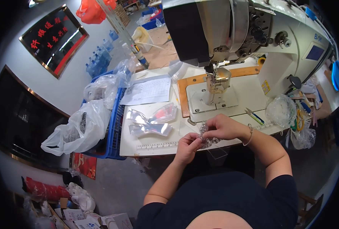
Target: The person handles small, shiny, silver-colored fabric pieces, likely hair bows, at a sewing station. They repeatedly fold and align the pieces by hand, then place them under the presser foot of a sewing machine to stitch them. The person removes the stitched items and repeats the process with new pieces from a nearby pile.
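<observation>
White sewing machine (280, 53), upper right, bears blue handwriting (318, 37) and a yellow label (266, 87); upper left, a framed sign (55, 42) shows red characters. Left of centre lies a printed sheet (148, 91). Below centre, right hand (224, 128) and left hand (188, 147) pinch a glittery piece (207, 142).

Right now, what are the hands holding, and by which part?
A sparkly silvery piece: left hand pinches its left side, right hand its upper part.

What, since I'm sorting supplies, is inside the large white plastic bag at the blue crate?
Some dark greyish material shows in the white plastic bag; folds cover the rest, so its kind and amount can't be told.
</observation>
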Demonstrator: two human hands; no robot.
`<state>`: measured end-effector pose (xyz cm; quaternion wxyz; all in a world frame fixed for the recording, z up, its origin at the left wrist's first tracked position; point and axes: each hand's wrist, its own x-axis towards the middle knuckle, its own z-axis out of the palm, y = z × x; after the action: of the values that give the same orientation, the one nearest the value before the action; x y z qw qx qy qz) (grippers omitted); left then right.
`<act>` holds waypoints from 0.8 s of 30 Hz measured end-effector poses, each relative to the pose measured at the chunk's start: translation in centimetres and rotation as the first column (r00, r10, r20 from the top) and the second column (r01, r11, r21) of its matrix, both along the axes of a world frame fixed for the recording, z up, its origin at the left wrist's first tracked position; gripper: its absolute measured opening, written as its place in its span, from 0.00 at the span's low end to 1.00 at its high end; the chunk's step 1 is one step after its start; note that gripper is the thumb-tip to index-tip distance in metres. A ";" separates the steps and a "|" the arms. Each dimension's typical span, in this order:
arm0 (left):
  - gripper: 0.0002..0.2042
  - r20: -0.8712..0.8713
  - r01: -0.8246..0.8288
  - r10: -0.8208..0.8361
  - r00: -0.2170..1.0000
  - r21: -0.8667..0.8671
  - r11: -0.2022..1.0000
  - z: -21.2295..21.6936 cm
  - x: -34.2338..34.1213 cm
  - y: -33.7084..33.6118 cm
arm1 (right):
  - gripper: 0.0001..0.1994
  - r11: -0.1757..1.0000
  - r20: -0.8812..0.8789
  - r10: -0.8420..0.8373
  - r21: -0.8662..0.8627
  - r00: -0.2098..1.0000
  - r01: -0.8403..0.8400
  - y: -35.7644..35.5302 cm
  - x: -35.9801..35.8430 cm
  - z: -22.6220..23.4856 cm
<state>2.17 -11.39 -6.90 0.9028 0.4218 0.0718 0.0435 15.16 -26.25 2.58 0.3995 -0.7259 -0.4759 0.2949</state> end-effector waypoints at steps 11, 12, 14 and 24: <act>0.04 0.277 -0.297 0.306 0.911 -0.074 0.952 0.0 1.9 -0.7 | 0.17 0.997 0.115 0.073 0.024 0.991 -0.076 2.2 1.6 2.7; 0.04 0.290 -0.302 0.300 0.909 -0.041 0.952 0.1 2.2 -0.7 | 0.19 0.995 0.125 0.098 0.020 0.987 -0.102 1.9 2.2 2.5; 0.04 0.276 -0.299 0.284 0.918 0.012 0.954 -1.0 2.1 -0.9 | 0.19 0.992 0.177 0.123 -0.020 0.977 -0.121 1.4 2.5 1.8; 0.15 0.258 -0.284 0.264 0.929 0.042 0.958 -0.8 1.8 -2.2 | 0.22 0.989 0.267 0.135 -0.087 0.954 -0.116 1.1 1.1 2.6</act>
<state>3.98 -13.55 -7.73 0.8723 0.4340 0.0143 0.2248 16.24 -25.14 5.22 0.2851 -0.7414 -0.5607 0.2338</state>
